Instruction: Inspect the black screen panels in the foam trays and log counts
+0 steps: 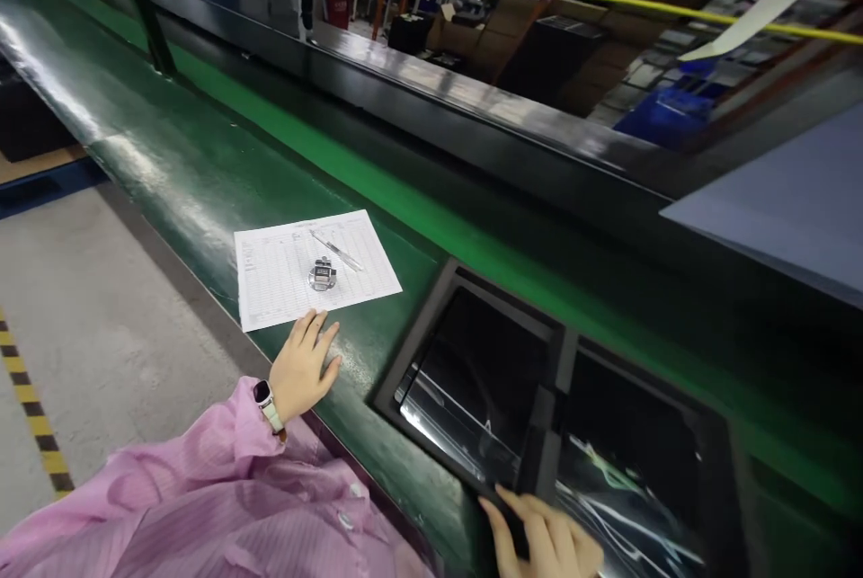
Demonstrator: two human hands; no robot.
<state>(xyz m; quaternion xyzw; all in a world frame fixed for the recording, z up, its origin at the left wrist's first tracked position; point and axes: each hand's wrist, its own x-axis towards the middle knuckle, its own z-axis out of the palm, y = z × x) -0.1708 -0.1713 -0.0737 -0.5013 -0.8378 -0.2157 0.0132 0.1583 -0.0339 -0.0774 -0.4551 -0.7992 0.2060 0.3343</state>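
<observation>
Tray (566,353), dark and two-pocketed, lies at four to five o'clock on the green conveyor belt (202,164), a glossy black panel (485,335) in one pocket and a second glossy panel (627,416) in the other. The right hand (543,537), at five o'clock, meets its near edge with thumb and forefinger apart; blur hides whether they clamp the rim. Good handling, I judge, means gripping the frame rather than the shiny faces and keeping it level. The left hand (303,369), at eight o'clock, has its fingers spread and holds nothing. Just past it, toward nine o'clock, a printed form (270,277) bears a tally counter (323,273) and a pen (337,251); a leftward slide could run into them. A green post (138,12) stands at ten o'clock.
</observation>
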